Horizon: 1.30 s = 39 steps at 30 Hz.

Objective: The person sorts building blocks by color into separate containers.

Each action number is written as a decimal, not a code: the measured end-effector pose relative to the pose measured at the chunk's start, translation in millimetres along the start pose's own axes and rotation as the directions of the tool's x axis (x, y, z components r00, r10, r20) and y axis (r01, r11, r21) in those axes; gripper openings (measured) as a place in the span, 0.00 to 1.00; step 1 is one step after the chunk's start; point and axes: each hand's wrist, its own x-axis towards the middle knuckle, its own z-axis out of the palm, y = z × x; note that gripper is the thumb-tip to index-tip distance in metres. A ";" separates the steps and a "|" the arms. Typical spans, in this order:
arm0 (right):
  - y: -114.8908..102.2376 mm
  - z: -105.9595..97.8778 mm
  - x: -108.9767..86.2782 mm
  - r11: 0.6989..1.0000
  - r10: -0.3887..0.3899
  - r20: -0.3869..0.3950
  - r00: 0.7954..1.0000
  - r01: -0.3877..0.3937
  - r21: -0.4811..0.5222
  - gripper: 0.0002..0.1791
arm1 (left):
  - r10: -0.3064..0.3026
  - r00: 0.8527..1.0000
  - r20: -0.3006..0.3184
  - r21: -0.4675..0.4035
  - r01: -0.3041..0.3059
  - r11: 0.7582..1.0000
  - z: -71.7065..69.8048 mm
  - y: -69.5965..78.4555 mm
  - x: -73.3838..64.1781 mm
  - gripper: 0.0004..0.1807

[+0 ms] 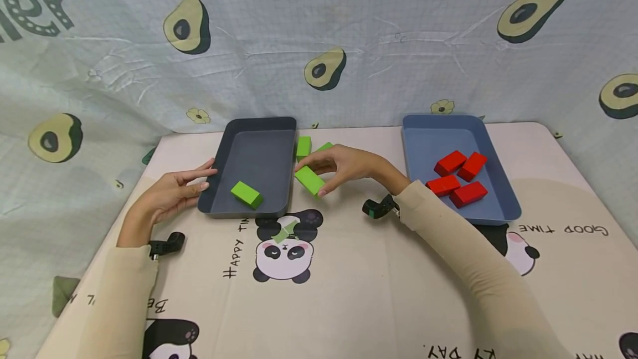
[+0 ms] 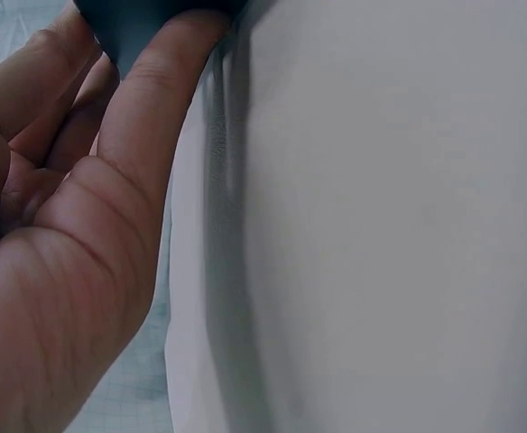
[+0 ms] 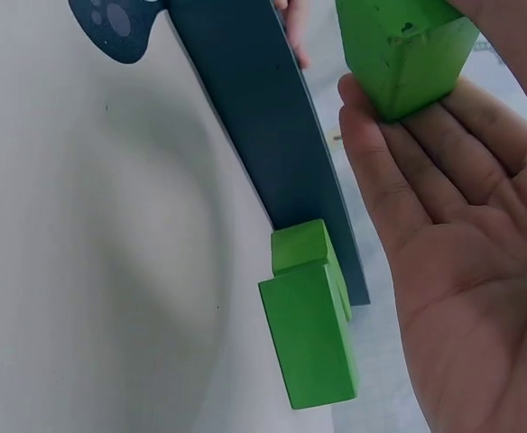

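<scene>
My right hand [image 1: 349,162] pinches a green block [image 1: 310,180] between thumb and fingers, just right of the dark grey tray [image 1: 259,159]. In the right wrist view the held block [image 3: 408,63] is up against the fingers. Another green block [image 1: 246,195] lies inside the tray near its front. Two more stand between the tray and my right hand: one green block [image 1: 303,147] close to the tray wall, and a second green block [image 1: 325,146] partly hidden behind the hand. My left hand [image 1: 171,195] grips the tray's left rim, thumb and fingers at its edge.
On the right, a blue tray [image 1: 448,137] contains several red blocks [image 1: 468,194]. The table [image 1: 349,281] wears a printed cover with pandas and lettering. Behind it hangs an avocado-print sheet [image 1: 269,26]. A dark wrist camera [image 1: 379,207] juts from the right sleeve.
</scene>
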 end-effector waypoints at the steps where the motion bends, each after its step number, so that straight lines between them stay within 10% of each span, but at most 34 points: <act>1: -0.3 0.2 0.0 1.000 -0.007 0.001 1.000 0.007 0.001 0.38 | -0.002 1.000 -0.001 -0.001 0.002 1.000 0.1 0.2 0.1 0.35; 39: -2.4 0.2 2.8 0.997 -0.055 -0.030 0.998 0.057 0.047 0.40 | 0.071 0.992 0.104 -0.110 -0.060 0.992 -6.1 -4.9 -0.8 0.31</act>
